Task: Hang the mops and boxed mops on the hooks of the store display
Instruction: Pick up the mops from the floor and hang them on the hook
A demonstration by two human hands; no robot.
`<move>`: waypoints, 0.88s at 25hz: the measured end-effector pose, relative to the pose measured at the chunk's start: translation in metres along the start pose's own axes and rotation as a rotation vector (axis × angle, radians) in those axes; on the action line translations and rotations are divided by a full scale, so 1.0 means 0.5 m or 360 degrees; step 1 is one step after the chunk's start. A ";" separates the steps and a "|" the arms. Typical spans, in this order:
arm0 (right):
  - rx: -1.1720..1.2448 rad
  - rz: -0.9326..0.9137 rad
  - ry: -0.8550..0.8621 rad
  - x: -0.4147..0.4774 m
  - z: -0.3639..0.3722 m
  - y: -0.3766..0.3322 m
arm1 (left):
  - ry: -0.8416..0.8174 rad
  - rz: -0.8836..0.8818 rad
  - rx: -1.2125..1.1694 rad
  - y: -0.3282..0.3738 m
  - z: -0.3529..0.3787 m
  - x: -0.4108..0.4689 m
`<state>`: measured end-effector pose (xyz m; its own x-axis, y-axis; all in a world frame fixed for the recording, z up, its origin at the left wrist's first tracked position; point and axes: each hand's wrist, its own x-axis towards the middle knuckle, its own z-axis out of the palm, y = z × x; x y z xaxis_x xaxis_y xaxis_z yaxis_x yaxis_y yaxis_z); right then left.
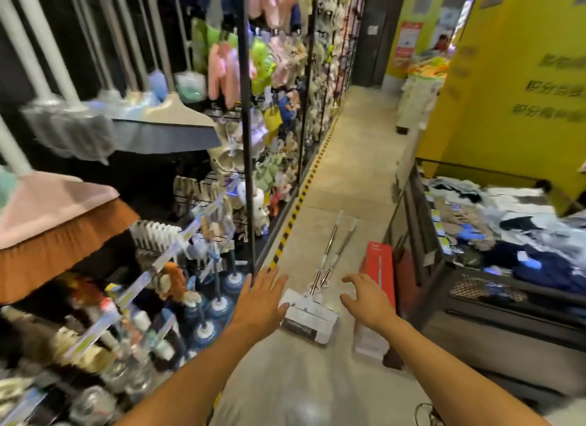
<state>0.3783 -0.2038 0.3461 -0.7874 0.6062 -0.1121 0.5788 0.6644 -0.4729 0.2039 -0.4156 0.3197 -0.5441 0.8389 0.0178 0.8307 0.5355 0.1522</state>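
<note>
Two mops [329, 254] with metal handles lie on the aisle floor, their flat wrapped heads [309, 319] nearest me. To their right a long red and white mop box [379, 263] lies on the floor. My left hand [260, 298] hovers open above the floor, just left of the mop heads. My right hand [364, 294] is open with curled fingers, over the gap between the mop heads and the red box. Neither hand holds anything. On the store display [244, 108] at the left, brooms and mops [165, 121] hang by their handles.
Shelves of brushes, bottles and plungers [218, 305] line the lower left. A black bin of folded clothing [507, 244] stands at the right. A yellow-black striped strip [298, 203] runs along the display base. The aisle floor [348, 159] stretches ahead toward a yellow wall [507, 76].
</note>
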 end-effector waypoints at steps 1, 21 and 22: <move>-0.0010 0.0045 0.0032 0.027 -0.011 0.013 | -0.0004 0.0027 -0.0006 0.002 0.007 0.045; 0.0087 0.0131 -0.0083 0.728 -0.084 0.290 | -0.0306 0.0087 -0.0018 0.017 0.134 0.767; 0.0083 0.0131 -0.0104 0.764 -0.087 0.300 | -0.0323 0.0066 -0.0006 0.015 0.138 0.795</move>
<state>0.1734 0.1464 0.2703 -0.7507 0.6269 -0.2082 0.6316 0.5888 -0.5043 0.0020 -0.0712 0.2597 -0.4742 0.8627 -0.1756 0.8512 0.5002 0.1591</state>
